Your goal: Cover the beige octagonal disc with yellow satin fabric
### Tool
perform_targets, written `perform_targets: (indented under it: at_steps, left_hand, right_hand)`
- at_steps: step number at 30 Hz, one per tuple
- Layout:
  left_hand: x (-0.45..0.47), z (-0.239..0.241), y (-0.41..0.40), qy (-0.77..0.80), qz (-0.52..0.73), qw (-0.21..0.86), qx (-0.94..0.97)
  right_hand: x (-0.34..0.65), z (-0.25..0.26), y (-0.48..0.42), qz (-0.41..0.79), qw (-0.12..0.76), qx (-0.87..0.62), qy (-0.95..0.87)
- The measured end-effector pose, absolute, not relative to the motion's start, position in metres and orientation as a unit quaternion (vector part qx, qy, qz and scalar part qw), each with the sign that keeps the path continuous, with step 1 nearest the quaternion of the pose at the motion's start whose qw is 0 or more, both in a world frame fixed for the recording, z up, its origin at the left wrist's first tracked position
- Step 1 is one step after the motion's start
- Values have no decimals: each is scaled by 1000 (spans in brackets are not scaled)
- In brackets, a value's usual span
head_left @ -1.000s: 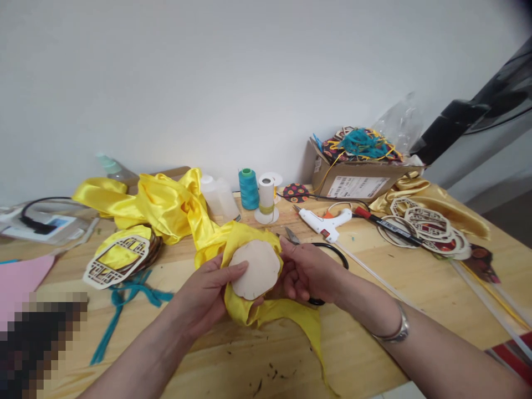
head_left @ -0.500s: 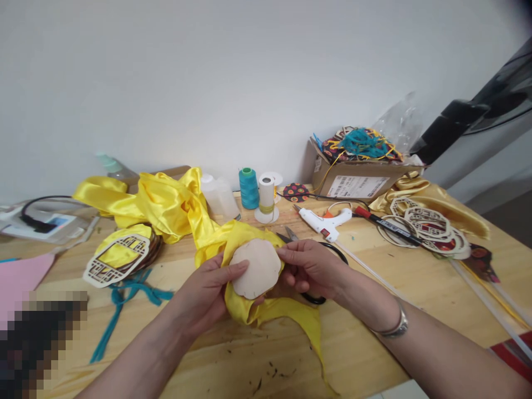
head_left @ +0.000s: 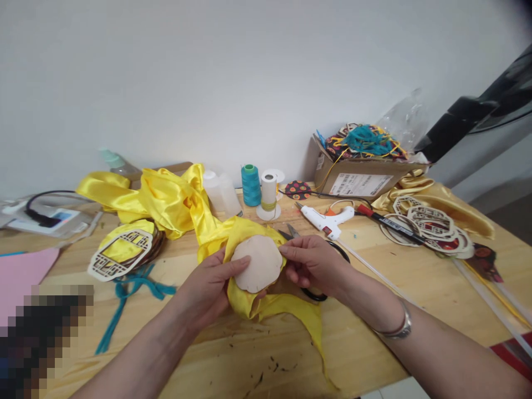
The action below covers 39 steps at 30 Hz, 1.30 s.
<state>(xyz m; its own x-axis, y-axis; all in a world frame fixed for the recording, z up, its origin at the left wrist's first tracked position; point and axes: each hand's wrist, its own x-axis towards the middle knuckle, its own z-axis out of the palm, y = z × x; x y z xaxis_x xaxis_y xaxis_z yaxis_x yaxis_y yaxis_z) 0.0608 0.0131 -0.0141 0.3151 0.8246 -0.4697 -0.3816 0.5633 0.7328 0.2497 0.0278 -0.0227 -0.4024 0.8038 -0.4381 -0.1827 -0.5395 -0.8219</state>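
Note:
A pale wooden plaque with a scalloped outline point(head_left: 258, 265) lies against yellow satin fabric point(head_left: 286, 313), with cloth showing behind and around it. My left hand point(head_left: 216, 280) grips the plaque's left side, thumb flat on its face and fingers underneath with the satin. At the right edge, my right hand point(head_left: 313, 263) pinches the satin between thumb and forefinger. Partly hidden behind that hand are black-handled scissors point(head_left: 338, 252), blades pointing back left. More of the satin bunches up on the table behind my left hand.
A white glue gun point(head_left: 326, 220) and a marker point(head_left: 388, 224) lie to the right, near lattice-cut wooden pieces point(head_left: 432, 221). Thread spools point(head_left: 251, 185) and a cardboard box point(head_left: 353, 177) stand along the wall. Stacked framed pieces point(head_left: 120, 249) and teal cord point(head_left: 120, 307) are at left.
The camera view has shifted slightly, moving the scene a little right and up. Both hands keep nearly the same grip on the plaque and satin.

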Motion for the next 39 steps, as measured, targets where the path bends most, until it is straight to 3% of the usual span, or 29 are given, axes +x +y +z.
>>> perform_targets:
  at_steps: [23, 32, 39]
  left_hand:
    - [60, -20, 10, 389, 395, 787, 271]
    - [57, -17, 9, 394, 343, 811, 264]
    - [57, -21, 9, 405, 380, 790, 261]
  right_hand:
    - [247, -25, 24, 655, 313, -511, -460]
    - [247, -19, 22, 647, 290, -516, -480]
    - [247, -20, 24, 651, 287, -516, -477]
